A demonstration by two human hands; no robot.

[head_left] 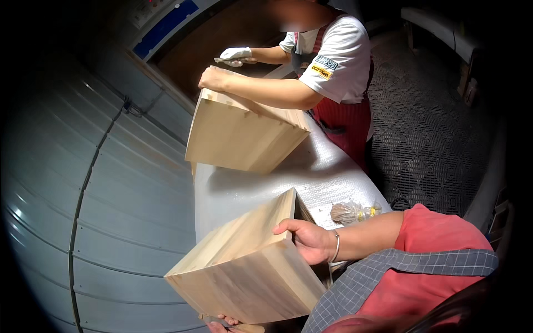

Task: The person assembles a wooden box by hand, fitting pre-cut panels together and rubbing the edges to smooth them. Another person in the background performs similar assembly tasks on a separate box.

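Note:
A pale wooden box (244,283), like a drawer, is tilted at the near end of the table. My right hand (312,242) grips its upper edge, the thumb on the outside and the fingers reaching into the dark open side. At the bottom edge, my left hand (222,325) is closed on a small tool with a tan wooden handle (248,328), below the box's lower edge. The rest of that hand is cut off, and the tool's kind cannot be made out. A bundle of thin brown sticks in clear plastic (353,212) lies beside my right forearm.
Across the table, a co-worker's bare hand (214,79) holds a second wooden box (244,133); their white-gloved hand (236,55) holds a thin flat tool. Bubble wrap (338,172) covers the table. Ribbed metal panels (127,222) stand left; dark patterned matting (422,133) lies right.

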